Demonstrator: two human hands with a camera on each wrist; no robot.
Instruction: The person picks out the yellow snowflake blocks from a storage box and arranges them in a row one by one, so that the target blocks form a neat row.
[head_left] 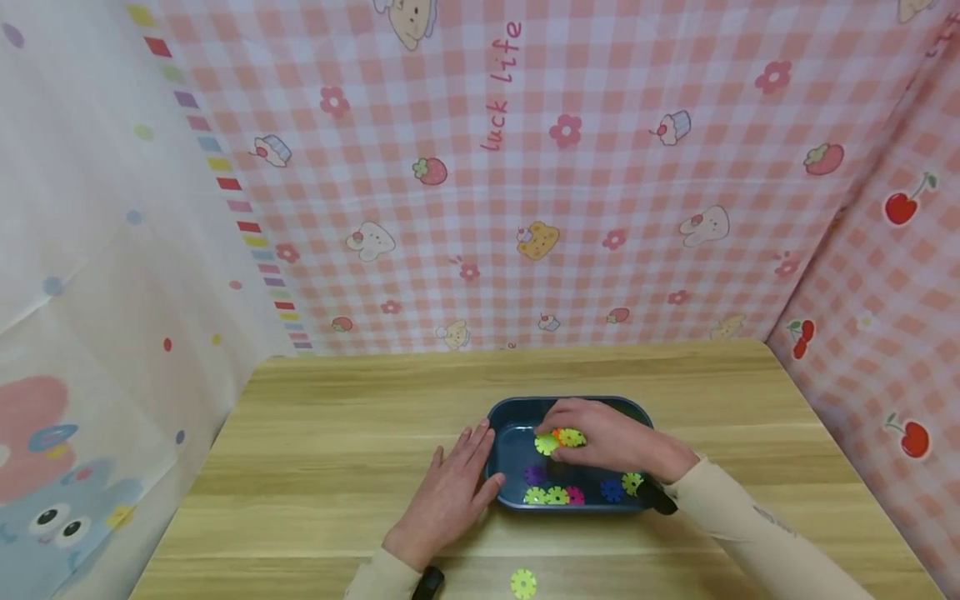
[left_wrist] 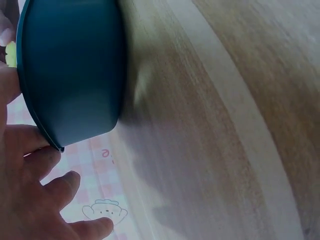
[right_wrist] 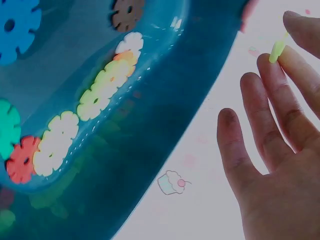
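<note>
A dark blue-green tray [head_left: 517, 402] stands on the table and holds several flower-shaped plastic discs with notched rims. At its left end, my left hand [head_left: 448, 492] rests against the rim with fingers extended. The left wrist view shows those fingers [left_wrist: 37, 165] beside the tray's wall [left_wrist: 75, 75]. Above the tray, my right hand [head_left: 611, 437] pinches a yellow-green notched disc [head_left: 547, 444] between thumb and finger. Edge-on, this disc [right_wrist: 276, 51] shows in the right wrist view. Inside the tray lie a purple disc [head_left: 535, 475], a pink disc [head_left: 574, 496] and a blue disc [head_left: 612, 489].
One loose yellow-green disc [head_left: 523, 583] lies on the wooden table [head_left: 360, 400] near its front edge. Behind the table hangs a pink checked cloth [head_left: 465, 208], with more printed cloth at both sides. Each wrist wears a black band.
</note>
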